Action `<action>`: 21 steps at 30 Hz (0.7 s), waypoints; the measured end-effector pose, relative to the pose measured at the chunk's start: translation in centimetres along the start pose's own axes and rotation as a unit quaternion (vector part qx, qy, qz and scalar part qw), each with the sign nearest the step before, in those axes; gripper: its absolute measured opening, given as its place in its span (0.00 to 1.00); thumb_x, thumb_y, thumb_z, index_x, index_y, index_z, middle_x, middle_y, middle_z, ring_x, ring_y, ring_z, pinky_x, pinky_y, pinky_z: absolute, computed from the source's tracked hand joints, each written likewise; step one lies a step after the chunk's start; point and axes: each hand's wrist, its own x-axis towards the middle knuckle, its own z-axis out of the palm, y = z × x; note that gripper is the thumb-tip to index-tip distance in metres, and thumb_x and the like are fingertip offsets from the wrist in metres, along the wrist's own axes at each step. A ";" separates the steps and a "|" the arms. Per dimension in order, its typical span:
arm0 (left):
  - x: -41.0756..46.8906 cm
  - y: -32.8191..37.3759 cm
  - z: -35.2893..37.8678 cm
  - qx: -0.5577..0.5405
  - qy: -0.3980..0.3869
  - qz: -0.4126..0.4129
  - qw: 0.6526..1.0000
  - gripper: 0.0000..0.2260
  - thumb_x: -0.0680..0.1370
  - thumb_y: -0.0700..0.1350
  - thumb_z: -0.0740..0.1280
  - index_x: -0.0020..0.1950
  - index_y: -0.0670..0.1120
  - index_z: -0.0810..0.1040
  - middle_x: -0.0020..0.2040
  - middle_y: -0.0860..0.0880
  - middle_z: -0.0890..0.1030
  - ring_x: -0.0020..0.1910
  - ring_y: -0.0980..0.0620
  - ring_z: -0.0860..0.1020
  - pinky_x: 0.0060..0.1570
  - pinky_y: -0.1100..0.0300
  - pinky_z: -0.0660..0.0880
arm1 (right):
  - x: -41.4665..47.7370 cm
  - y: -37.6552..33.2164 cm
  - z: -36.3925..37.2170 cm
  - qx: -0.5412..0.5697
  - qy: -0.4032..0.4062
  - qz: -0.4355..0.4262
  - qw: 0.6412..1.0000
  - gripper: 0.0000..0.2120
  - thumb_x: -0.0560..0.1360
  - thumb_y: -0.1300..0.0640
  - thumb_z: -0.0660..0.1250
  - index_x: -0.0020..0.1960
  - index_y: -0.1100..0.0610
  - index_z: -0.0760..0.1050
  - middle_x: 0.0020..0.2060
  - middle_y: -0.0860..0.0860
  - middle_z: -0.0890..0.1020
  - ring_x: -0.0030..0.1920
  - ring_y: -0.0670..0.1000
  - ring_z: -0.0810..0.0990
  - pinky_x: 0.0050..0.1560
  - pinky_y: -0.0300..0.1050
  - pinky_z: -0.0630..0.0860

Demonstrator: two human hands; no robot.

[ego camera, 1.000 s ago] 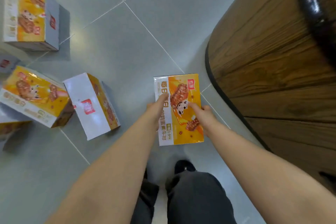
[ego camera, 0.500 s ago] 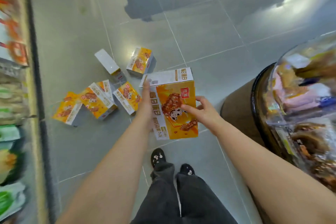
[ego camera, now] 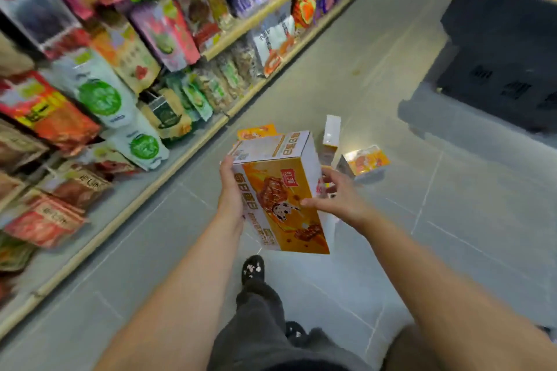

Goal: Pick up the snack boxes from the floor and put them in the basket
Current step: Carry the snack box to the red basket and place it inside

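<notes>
The person holds one orange snack box [ego camera: 280, 190] off the floor, in front of their body and between both hands. The left hand [ego camera: 230, 190] lies along its left side with the fingers going out of sight behind. The right hand [ego camera: 337, 199] clasps the right edge, thumb on the printed face and fingers spread round the back.

It looks like light, stiff cardboard with a glossy print. It probably crushes at the corners if squeezed, so the broad side panels are the sensible hold.

More boxes lie on the grey tiled floor [ego camera: 452, 220] just beyond: an orange one lying flat [ego camera: 366, 161], a white-sided one standing on end [ego camera: 331, 131], and another half hidden behind the held box [ego camera: 256, 132]. Shelving [ego camera: 180, 39] packed with snack bags runs down the floor's left edge. A dark crate-like bin [ego camera: 506, 54] sits at the far right; I can't tell whether it is the basket.
</notes>
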 end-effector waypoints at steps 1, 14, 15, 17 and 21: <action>-1.2 -0.2 -1.5 -0.024 0.020 -0.008 0.999 0.38 0.63 0.78 0.48 0.47 0.55 0.85 0.49 0.45 0.86 0.56 0.43 0.81 0.66 0.39 0.69 | -0.2 -0.9 1.0 -0.036 -0.020 -0.026 0.999 0.48 0.52 0.35 0.78 0.68 0.49 0.68 0.58 0.48 0.74 0.57 0.48 0.75 0.59 0.49 0.75; -18.5 -5.1 -27.3 0.063 0.405 0.065 0.910 0.35 0.73 0.45 0.73 0.76 0.52 0.60 0.76 0.46 0.62 0.73 0.47 0.65 0.68 0.55 0.65 | -4.0 -11.3 25.4 -0.301 -0.317 -0.206 0.875 0.38 0.61 0.53 0.80 0.65 0.55 0.65 0.55 0.51 0.74 0.52 0.49 0.75 0.41 0.38 0.70; -19.5 -5.3 -28.5 0.146 0.386 0.083 0.907 0.41 0.72 0.46 0.74 0.78 0.54 0.54 0.78 0.48 0.57 0.77 0.47 0.58 0.73 0.53 0.60 | -4.7 -11.9 27.0 -0.318 -0.335 -0.218 0.860 0.41 0.61 0.53 0.80 0.68 0.55 0.63 0.58 0.52 0.73 0.53 0.50 0.74 0.45 0.39 0.70; -22.1 -6.7 -32.3 0.295 0.333 0.079 0.892 0.49 0.70 0.49 0.76 0.78 0.56 0.44 0.80 0.51 0.47 0.79 0.51 0.47 0.74 0.54 0.52 | -6.5 -12.5 32.4 -0.360 -0.377 -0.239 0.819 0.46 0.60 0.53 0.80 0.71 0.56 0.60 0.63 0.52 0.71 0.60 0.51 0.72 0.54 0.43 0.70; -26.9 -9.3 -40.3 0.347 0.292 0.040 0.890 0.57 0.65 0.43 0.78 0.78 0.53 0.37 0.80 0.51 0.43 0.79 0.50 0.48 0.73 0.57 0.57 | -11.0 -13.3 42.4 -0.439 -0.425 -0.306 0.730 0.50 0.58 0.48 0.80 0.74 0.54 0.59 0.67 0.51 0.69 0.66 0.53 0.70 0.64 0.48 0.70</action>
